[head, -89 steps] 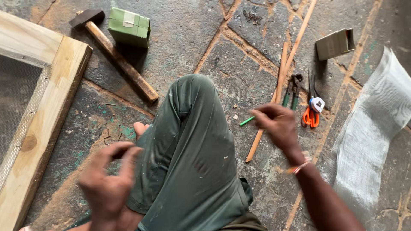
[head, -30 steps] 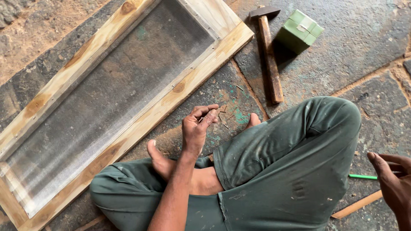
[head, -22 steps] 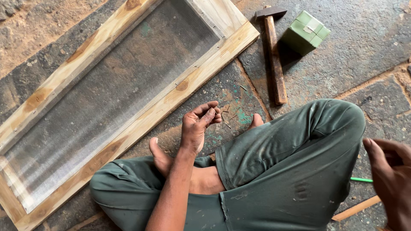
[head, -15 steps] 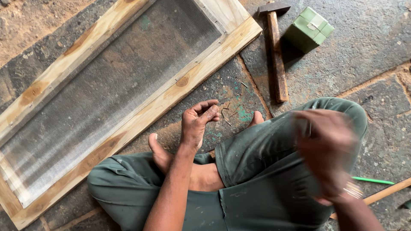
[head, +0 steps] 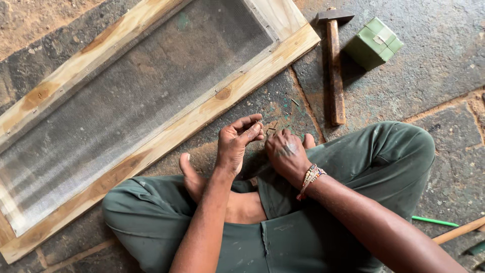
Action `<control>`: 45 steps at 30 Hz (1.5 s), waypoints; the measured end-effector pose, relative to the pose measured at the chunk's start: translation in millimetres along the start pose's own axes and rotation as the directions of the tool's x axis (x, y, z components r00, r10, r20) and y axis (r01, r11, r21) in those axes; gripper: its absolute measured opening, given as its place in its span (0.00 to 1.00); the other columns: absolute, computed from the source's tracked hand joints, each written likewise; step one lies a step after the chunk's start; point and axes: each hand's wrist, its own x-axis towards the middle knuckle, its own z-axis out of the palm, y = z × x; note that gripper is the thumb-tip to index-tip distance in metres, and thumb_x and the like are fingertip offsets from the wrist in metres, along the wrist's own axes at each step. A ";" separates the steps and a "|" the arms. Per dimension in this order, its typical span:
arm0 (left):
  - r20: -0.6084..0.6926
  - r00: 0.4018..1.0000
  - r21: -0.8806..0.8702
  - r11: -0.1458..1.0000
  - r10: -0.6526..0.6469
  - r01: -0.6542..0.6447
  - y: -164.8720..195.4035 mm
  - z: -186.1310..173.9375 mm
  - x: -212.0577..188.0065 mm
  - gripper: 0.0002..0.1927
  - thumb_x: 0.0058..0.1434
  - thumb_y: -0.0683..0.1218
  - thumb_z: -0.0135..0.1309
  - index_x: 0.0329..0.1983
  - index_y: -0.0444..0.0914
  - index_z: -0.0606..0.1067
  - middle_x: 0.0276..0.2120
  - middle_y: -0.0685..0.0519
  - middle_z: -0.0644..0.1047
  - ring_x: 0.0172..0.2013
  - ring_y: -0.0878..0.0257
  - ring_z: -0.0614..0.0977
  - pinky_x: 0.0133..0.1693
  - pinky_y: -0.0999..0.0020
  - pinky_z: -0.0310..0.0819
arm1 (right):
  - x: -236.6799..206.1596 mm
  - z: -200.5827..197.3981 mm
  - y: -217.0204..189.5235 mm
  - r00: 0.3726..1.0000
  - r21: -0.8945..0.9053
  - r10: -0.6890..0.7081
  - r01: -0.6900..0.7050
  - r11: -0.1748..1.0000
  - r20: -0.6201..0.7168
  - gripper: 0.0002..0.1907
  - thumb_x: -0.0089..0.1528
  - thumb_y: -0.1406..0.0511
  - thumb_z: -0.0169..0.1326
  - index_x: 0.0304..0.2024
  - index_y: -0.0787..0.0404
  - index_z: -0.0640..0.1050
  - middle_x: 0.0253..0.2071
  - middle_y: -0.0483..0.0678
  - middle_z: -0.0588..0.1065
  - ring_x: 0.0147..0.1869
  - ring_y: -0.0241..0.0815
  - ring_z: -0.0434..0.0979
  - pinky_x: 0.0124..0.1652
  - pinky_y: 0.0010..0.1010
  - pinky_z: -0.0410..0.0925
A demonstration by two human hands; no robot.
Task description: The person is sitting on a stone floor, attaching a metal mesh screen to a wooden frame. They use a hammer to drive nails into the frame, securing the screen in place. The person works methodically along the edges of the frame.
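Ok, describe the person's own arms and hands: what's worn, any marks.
Both arms are bare to as far up as the picture shows, with no sleeves or gloves. The right hand has a faint dark mark on its back and a band of small beads, pale with some coloured ones, wound round the wrist. The left hand wears nothing: no ring, band or watch shows.

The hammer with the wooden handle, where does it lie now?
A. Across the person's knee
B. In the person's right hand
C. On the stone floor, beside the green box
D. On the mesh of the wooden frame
C: the hammer lies flat on the stone floor just left of the green box, clear of the wooden frame and both hands.
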 end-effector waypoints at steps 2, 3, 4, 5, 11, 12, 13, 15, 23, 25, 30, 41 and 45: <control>-0.001 1.000 0.018 1.000 0.008 -0.008 -0.5 0.2 0.6 0.17 0.63 0.41 0.60 0.54 0.28 0.78 0.38 0.50 0.82 0.37 0.68 0.83 0.44 0.71 0.81 | 5.3 -15.0 -1.9 0.999 0.014 0.033 -0.032 0.999 -0.029 0.09 0.56 0.65 0.58 0.33 0.67 0.77 0.34 0.56 0.77 0.42 0.52 0.77 0.36 0.41 0.73; -0.002 1.000 0.028 1.000 0.013 -0.013 -0.4 0.2 0.9 0.17 0.63 0.41 0.60 0.54 0.29 0.78 0.38 0.50 0.82 0.37 0.68 0.83 0.43 0.71 0.81 | 8.4 -24.7 -1.7 0.995 0.128 0.082 -0.073 0.989 -0.063 0.11 0.55 0.64 0.59 0.32 0.68 0.77 0.33 0.58 0.77 0.41 0.53 0.78 0.37 0.42 0.73; -0.005 1.000 0.042 0.999 0.021 -0.021 -0.5 0.3 0.9 0.17 0.63 0.41 0.60 0.54 0.28 0.79 0.38 0.50 0.83 0.36 0.67 0.83 0.43 0.71 0.81 | 10.8 -35.1 -0.1 0.987 0.241 0.133 -0.107 0.965 -0.093 0.12 0.54 0.63 0.60 0.31 0.68 0.78 0.33 0.59 0.77 0.39 0.55 0.78 0.38 0.43 0.73; -0.010 1.000 0.055 0.998 0.029 -0.028 -0.3 0.2 1.0 0.17 0.63 0.41 0.60 0.53 0.28 0.79 0.38 0.49 0.83 0.36 0.67 0.83 0.43 0.70 0.82 | 11.8 -45.1 1.6 0.976 0.352 0.183 -0.132 0.927 -0.116 0.13 0.53 0.62 0.62 0.30 0.68 0.78 0.32 0.60 0.78 0.38 0.56 0.79 0.39 0.44 0.73; 0.029 0.999 0.114 0.993 0.022 -0.026 -0.2 1.2 0.1 0.17 0.62 0.43 0.61 0.51 0.29 0.80 0.38 0.49 0.84 0.35 0.66 0.84 0.42 0.69 0.83 | 11.6 -79.3 31.3 0.959 0.987 0.237 -0.162 0.005 0.156 0.05 0.62 0.69 0.55 0.35 0.67 0.76 0.34 0.53 0.80 0.35 0.38 0.81 0.37 0.29 0.76; 0.052 0.999 0.124 0.992 0.009 -0.016 -0.3 1.5 0.0 0.17 0.62 0.43 0.61 0.51 0.29 0.79 0.37 0.48 0.84 0.35 0.66 0.84 0.42 0.69 0.83 | 10.9 -80.0 33.3 0.968 0.992 0.221 -0.111 -0.056 0.121 0.04 0.63 0.71 0.55 0.35 0.68 0.75 0.34 0.52 0.80 0.35 0.38 0.81 0.37 0.28 0.76; 0.070 0.998 0.118 0.993 0.004 -0.012 -0.2 1.6 0.0 0.17 0.62 0.44 0.62 0.51 0.29 0.80 0.37 0.48 0.84 0.35 0.66 0.84 0.42 0.69 0.83 | 10.1 -80.2 34.1 0.974 0.991 0.209 -0.061 -0.118 0.084 0.03 0.63 0.72 0.56 0.36 0.68 0.75 0.34 0.52 0.80 0.35 0.37 0.81 0.38 0.28 0.76; 0.102 0.995 0.106 0.994 -0.008 -0.003 0.1 1.7 -0.3 0.18 0.62 0.44 0.62 0.51 0.29 0.80 0.38 0.48 0.84 0.36 0.66 0.84 0.42 0.69 0.83 | 9.3 -79.8 33.6 0.978 0.979 0.205 0.006 -0.206 0.037 0.04 0.62 0.74 0.57 0.37 0.68 0.74 0.35 0.51 0.80 0.36 0.37 0.81 0.38 0.28 0.77; 0.102 0.994 0.078 0.996 0.031 -0.039 3.8 4.1 -2.4 0.18 0.62 0.45 0.63 0.52 0.29 0.79 0.38 0.49 0.83 0.37 0.67 0.83 0.43 0.69 0.81 | 7.7 -85.2 28.8 0.965 0.992 0.241 -0.082 -0.098 0.104 0.13 0.59 0.75 0.61 0.47 0.68 0.79 0.37 0.47 0.81 0.40 0.34 0.82 0.40 0.23 0.75; 0.106 0.994 0.082 0.995 0.040 -0.049 4.7 5.3 -2.6 0.18 0.62 0.45 0.63 0.52 0.30 0.79 0.38 0.50 0.83 0.37 0.67 0.82 0.43 0.70 0.80 | 6.8 -85.6 28.5 0.967 0.992 0.239 -0.067 -0.105 0.090 0.13 0.59 0.75 0.61 0.47 0.67 0.79 0.37 0.47 0.81 0.40 0.33 0.82 0.40 0.23 0.75; 0.119 0.992 0.139 0.989 0.041 -0.058 6.5 5.8 -3.5 0.19 0.62 0.47 0.61 0.53 0.31 0.79 0.37 0.51 0.83 0.36 0.69 0.82 0.42 0.71 0.80 | 7.6 -82.3 26.5 0.967 0.995 0.248 -0.041 -0.095 0.063 0.12 0.59 0.76 0.61 0.46 0.68 0.79 0.36 0.48 0.81 0.39 0.34 0.83 0.39 0.24 0.76; 0.071 0.996 0.233 0.970 0.048 -0.063 4.6 4.2 -2.0 0.12 0.62 0.45 0.57 0.43 0.32 0.78 0.34 0.51 0.81 0.34 0.66 0.82 0.40 0.68 0.81 | 6.6 -93.6 16.8 0.969 0.998 0.244 0.013 0.062 -0.028 0.18 0.59 0.72 0.63 0.51 0.66 0.76 0.37 0.45 0.80 0.41 0.32 0.83 0.42 0.24 0.79; 0.057 0.997 0.200 0.978 0.046 -0.056 0.9 3.3 0.3 0.13 0.61 0.46 0.57 0.43 0.32 0.78 0.34 0.51 0.81 0.34 0.66 0.82 0.40 0.66 0.82 | 7.0 -95.2 10.5 0.957 0.976 0.283 0.006 0.216 -0.069 0.20 0.59 0.70 0.65 0.52 0.65 0.75 0.35 0.46 0.80 0.38 0.31 0.81 0.38 0.23 0.77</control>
